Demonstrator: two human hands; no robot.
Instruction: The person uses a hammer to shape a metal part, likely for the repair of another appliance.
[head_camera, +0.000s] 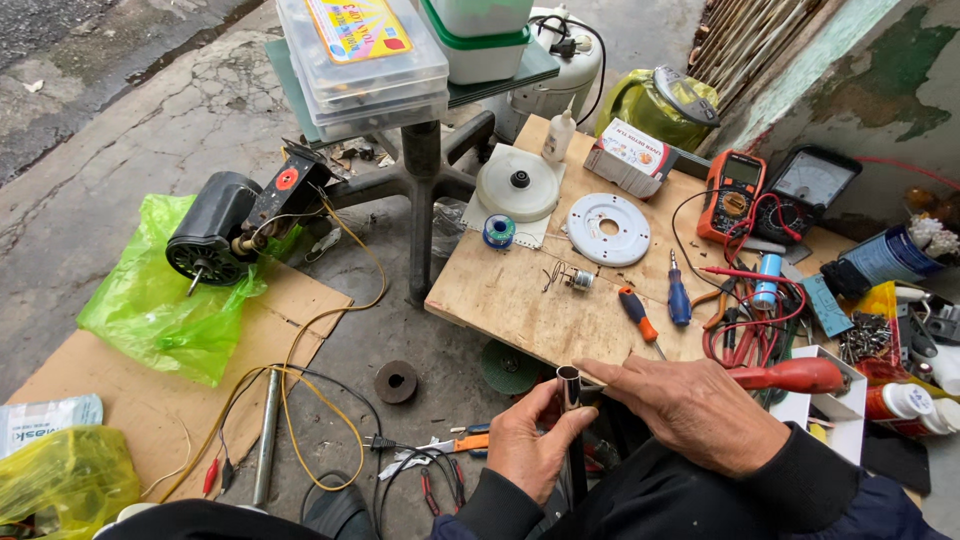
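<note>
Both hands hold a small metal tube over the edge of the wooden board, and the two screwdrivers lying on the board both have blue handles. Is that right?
Not quite. The head view shows the left hand and right hand on the metal tube at the wooden board, but only one screwdriver has a blue handle; the other screwdriver is orange.

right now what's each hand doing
Left hand: closed on the small metal tube.
Right hand: fingers on the tube's top end.
</note>
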